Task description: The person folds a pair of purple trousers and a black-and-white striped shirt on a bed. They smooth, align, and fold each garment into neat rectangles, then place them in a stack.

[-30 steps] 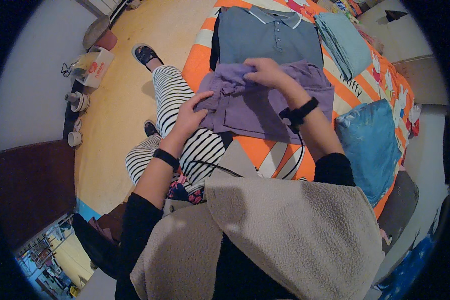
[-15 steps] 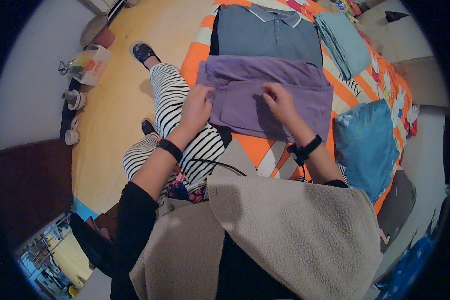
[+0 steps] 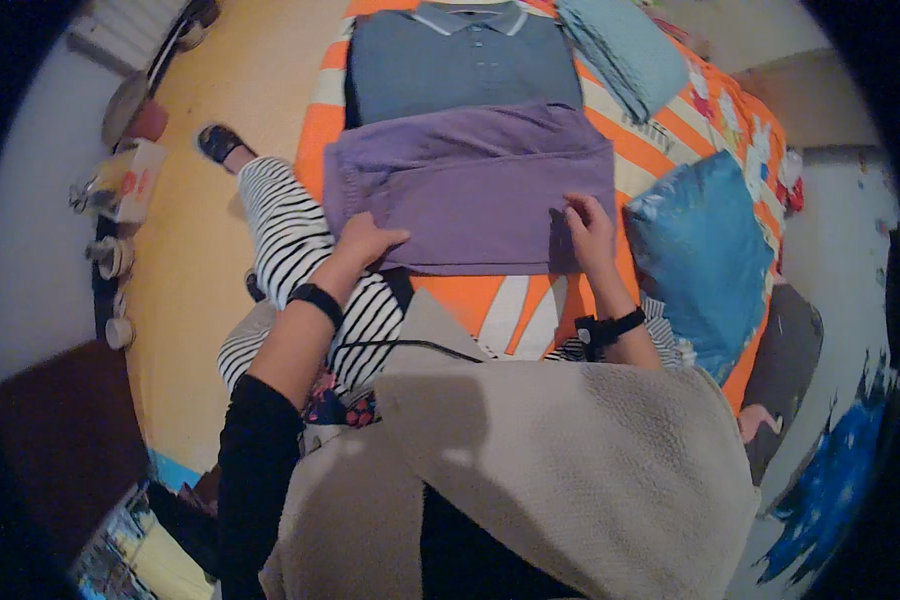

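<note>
A folded purple garment (image 3: 480,200) with a gathered edge on its left side lies on the bed, its near part smooth and flat. My left hand (image 3: 368,242) rests at its near left corner, thumb stretched to the right and apart from the fingers, which show only partly. Over the right part of the cloth is my right hand (image 3: 592,232), fingers loosely bent and apart, with nothing in it; a shadow falls beside it. Just beyond, partly covered by the purple garment, lies a grey polo shirt (image 3: 450,70) with a white-edged collar.
Orange and white patterned bedding (image 3: 450,300) spreads beneath the clothes. A folded pale green cloth (image 3: 630,55) lies at the far right, and a shiny blue cushion-like bundle (image 3: 705,255) sits nearer. My striped trouser leg (image 3: 285,215) is left of the bed. A white box (image 3: 138,180) stands by the wall.
My hands have moved apart and toward the near edge of the purple garment. Its upper layer now reaches nearer to me and looks smoother. The whole view has shifted, with the bed further left.
</note>
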`<control>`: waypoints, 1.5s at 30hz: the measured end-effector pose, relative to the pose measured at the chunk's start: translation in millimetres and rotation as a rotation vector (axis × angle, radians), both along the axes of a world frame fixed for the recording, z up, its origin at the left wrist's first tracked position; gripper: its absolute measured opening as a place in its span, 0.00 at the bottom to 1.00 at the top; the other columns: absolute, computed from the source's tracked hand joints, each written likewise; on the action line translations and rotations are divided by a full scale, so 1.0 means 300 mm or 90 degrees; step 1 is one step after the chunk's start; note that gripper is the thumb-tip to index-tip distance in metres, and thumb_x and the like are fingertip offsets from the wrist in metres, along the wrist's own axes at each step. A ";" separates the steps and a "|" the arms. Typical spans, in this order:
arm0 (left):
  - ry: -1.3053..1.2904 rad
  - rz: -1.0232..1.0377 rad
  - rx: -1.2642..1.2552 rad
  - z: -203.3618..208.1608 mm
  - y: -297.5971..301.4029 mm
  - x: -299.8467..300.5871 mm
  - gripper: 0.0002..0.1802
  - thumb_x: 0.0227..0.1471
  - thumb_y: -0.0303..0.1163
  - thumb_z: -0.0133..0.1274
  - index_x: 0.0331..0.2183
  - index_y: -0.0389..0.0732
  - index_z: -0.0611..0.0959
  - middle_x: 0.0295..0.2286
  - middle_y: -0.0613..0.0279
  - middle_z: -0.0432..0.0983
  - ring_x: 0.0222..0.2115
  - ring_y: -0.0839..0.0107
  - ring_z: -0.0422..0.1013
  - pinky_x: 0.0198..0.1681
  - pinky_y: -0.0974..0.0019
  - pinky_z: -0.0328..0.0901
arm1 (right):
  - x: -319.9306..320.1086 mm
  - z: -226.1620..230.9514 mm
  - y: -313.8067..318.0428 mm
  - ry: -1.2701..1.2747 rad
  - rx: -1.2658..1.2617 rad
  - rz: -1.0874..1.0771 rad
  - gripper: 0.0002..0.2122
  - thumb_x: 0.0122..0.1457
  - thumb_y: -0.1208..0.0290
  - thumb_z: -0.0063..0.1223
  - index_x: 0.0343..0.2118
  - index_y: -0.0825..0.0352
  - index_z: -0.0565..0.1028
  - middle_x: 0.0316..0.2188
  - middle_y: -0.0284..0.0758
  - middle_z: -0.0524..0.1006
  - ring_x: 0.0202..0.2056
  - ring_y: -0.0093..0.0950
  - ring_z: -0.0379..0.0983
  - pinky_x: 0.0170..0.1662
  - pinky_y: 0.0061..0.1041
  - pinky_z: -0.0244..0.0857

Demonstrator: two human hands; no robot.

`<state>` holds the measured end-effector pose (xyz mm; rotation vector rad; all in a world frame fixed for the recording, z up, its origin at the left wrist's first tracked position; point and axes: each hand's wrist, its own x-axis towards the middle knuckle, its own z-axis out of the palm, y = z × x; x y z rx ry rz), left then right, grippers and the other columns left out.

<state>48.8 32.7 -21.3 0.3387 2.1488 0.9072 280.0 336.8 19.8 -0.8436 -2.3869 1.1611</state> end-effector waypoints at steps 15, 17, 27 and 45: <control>-0.106 0.158 0.249 0.103 0.014 0.081 0.26 0.42 0.24 0.60 0.46 0.34 0.73 0.39 0.58 0.75 0.38 0.67 0.71 0.43 0.65 0.65 | 0.248 -0.313 0.297 0.104 -0.176 -0.337 0.13 0.56 0.76 0.54 0.45 0.71 0.75 0.38 0.35 0.77 0.39 0.25 0.73 0.46 0.24 0.66; -0.290 0.295 0.229 0.090 0.010 0.066 0.32 0.43 0.25 0.61 0.51 0.32 0.69 0.44 0.56 0.73 0.43 0.65 0.71 0.46 0.65 0.65 | 0.261 -0.310 0.311 0.079 -0.282 -0.364 0.13 0.57 0.77 0.52 0.47 0.70 0.73 0.41 0.33 0.76 0.40 0.24 0.72 0.44 0.21 0.67; -0.119 0.054 0.139 0.116 0.026 0.049 0.29 0.41 0.35 0.65 0.44 0.31 0.77 0.39 0.55 0.78 0.39 0.65 0.73 0.42 0.67 0.66 | 0.251 -0.282 0.310 0.124 -0.399 -0.362 0.11 0.58 0.77 0.51 0.45 0.65 0.75 0.30 0.26 0.75 0.26 0.16 0.67 0.28 0.14 0.61; -0.062 0.092 0.458 0.318 -0.154 -0.138 0.29 0.46 0.28 0.57 0.51 0.34 0.72 0.39 0.52 0.76 0.41 0.66 0.72 0.47 0.67 0.65 | 0.215 -0.230 0.326 0.112 -0.326 -0.304 0.16 0.59 0.71 0.53 0.50 0.65 0.72 0.37 0.28 0.76 0.33 0.15 0.71 0.26 0.12 0.61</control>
